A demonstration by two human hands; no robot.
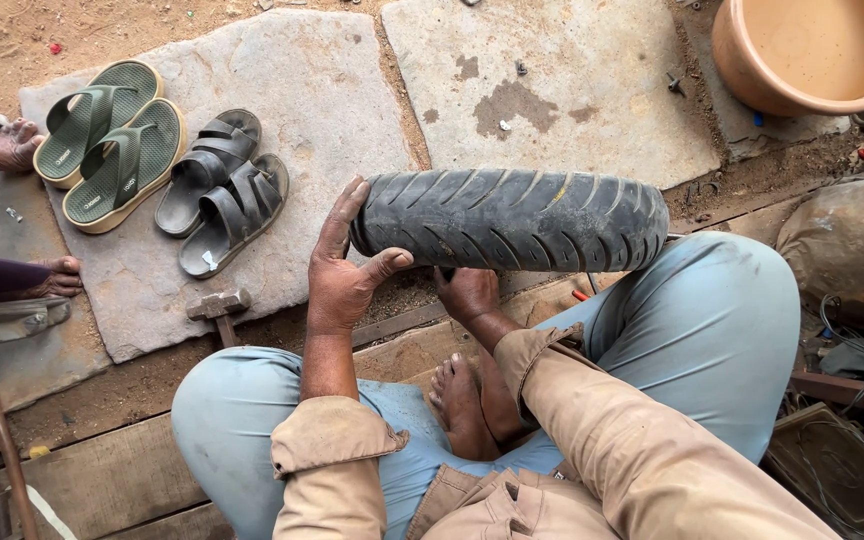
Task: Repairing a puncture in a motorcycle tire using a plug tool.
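Observation:
A black rubber tyre [512, 220] with a grooved tread stands on edge in front of my crossed legs. My left hand [342, 265] grips its left end, fingers stretched up over the tread and thumb pressed against the near side. My right hand [467, 293] reaches under the tyre's lower edge, its fingers hidden behind the rubber. My bare foot [457, 400] rests between my knees.
A hammer [219, 305] lies on the stone slab [312, 110] left of my knee. Green flip-flops [107, 140] and dark sandals [222, 190] sit further left. Another person's bare feet [17, 145] are at the left edge. A tan tub [812, 55] stands top right.

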